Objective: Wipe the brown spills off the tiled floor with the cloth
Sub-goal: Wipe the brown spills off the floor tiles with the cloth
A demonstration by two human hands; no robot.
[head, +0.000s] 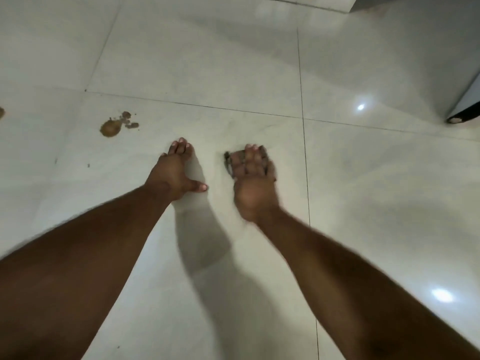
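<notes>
Bare glossy white tiled floor (207, 61) lay open between the flat left hand (172, 172) and the brown spill patch (111, 127) to that hand's left. Far right of that hand, a pale cabinet's dark-footed corner (457, 120) stood on the floor.

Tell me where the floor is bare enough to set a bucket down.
Bare tile lies right of the right hand and cloth, toward the appliance, and ahead beyond the grout line. Left of the left hand, brown spills crowd it.
</notes>
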